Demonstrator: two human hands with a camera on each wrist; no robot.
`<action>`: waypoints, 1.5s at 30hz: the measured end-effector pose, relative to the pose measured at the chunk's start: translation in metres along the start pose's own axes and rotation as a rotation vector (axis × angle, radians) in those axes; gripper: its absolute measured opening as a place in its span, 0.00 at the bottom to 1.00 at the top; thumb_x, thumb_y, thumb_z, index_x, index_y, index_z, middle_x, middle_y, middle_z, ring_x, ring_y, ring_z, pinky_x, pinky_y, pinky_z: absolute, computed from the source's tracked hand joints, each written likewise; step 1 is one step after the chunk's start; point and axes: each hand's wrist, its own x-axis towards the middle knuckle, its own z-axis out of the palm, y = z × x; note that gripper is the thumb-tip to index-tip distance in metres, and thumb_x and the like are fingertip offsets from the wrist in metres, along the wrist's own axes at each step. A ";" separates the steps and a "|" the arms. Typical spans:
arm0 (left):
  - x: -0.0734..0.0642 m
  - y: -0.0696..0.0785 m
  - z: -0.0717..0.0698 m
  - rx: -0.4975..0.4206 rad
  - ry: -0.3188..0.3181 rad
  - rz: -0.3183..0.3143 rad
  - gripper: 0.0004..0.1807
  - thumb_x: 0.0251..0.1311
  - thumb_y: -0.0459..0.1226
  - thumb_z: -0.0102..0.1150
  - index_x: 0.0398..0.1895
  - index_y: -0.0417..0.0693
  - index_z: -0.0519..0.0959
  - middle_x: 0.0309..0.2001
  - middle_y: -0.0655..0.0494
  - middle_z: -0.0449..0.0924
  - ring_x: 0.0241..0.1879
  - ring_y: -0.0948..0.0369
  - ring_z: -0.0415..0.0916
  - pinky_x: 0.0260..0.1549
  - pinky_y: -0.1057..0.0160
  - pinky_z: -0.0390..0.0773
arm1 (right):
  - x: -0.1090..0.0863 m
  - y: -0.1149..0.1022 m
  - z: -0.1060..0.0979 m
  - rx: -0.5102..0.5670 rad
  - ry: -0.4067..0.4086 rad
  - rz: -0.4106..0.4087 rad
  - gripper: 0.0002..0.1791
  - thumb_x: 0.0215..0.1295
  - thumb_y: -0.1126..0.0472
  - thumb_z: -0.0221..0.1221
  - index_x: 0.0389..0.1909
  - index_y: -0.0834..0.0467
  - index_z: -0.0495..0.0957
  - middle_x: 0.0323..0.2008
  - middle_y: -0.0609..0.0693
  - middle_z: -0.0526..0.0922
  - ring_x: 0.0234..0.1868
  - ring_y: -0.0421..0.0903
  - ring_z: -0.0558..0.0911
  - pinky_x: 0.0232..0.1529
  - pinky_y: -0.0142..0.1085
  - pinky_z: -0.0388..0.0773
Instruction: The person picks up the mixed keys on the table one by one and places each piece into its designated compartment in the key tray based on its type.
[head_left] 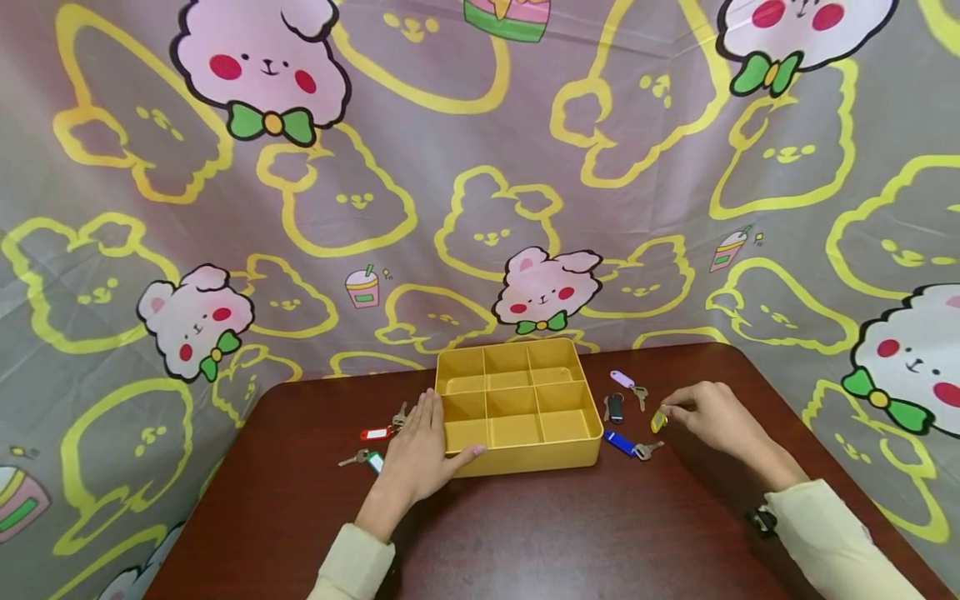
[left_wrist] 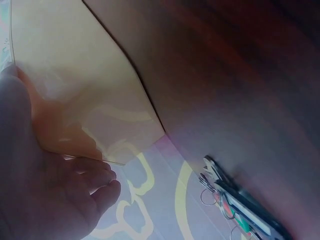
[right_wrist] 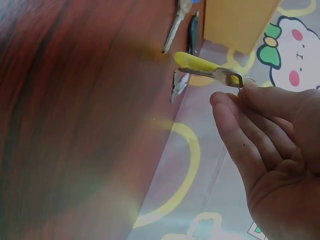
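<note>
My right hand (head_left: 712, 414) pinches the ring of a key with a yellow tag (head_left: 658, 419) between thumb and fingertips, to the right of the yellow divided box (head_left: 517, 462). In the right wrist view the key (right_wrist: 212, 74) and its yellow tag hang out from the fingertips, above the table. My left hand (head_left: 417, 450) rests against the box's front left corner, its fingers straight along the left rim and the thumb by the front wall. Seen from the left wrist, the fingers (left_wrist: 95, 185) lie over the box's edge. The box's visible compartments hold nothing.
Right of the box lie a lilac-tagged key (head_left: 622, 380), a black-tagged key (head_left: 615, 407) and a blue-tagged key (head_left: 621, 443). Left of it are a red-tagged key (head_left: 377, 433) and a green-tagged key (head_left: 375, 461), partly behind the left hand. A patterned cloth (head_left: 450, 125) hangs behind the table (head_left: 540, 533).
</note>
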 end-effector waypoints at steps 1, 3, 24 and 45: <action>0.000 0.000 0.001 0.002 0.000 -0.001 0.70 0.60 0.83 0.33 0.83 0.32 0.50 0.84 0.35 0.47 0.85 0.45 0.49 0.83 0.49 0.56 | 0.000 0.000 0.000 0.007 -0.003 0.006 0.04 0.66 0.66 0.69 0.35 0.57 0.92 0.33 0.50 0.93 0.28 0.36 0.77 0.25 0.28 0.71; -0.001 0.000 0.002 0.006 0.000 -0.003 0.70 0.60 0.83 0.32 0.83 0.32 0.50 0.84 0.35 0.47 0.85 0.45 0.49 0.83 0.49 0.56 | -0.001 -0.001 -0.001 0.027 -0.014 0.024 0.04 0.66 0.66 0.69 0.34 0.57 0.92 0.32 0.49 0.92 0.27 0.37 0.78 0.25 0.28 0.73; 0.001 -0.001 0.001 -0.003 0.020 -0.002 0.69 0.60 0.83 0.35 0.82 0.31 0.52 0.83 0.34 0.51 0.85 0.46 0.51 0.83 0.49 0.58 | 0.001 -0.008 -0.011 0.602 -0.215 0.230 0.14 0.71 0.70 0.64 0.50 0.78 0.84 0.42 0.66 0.91 0.39 0.56 0.93 0.41 0.46 0.91; 0.000 0.001 -0.001 0.011 -0.001 -0.003 0.69 0.61 0.82 0.35 0.83 0.32 0.50 0.84 0.34 0.47 0.85 0.45 0.49 0.83 0.48 0.57 | 0.000 -0.012 -0.013 0.533 -0.017 0.206 0.21 0.71 0.55 0.68 0.55 0.68 0.86 0.49 0.66 0.90 0.40 0.43 0.94 0.41 0.35 0.90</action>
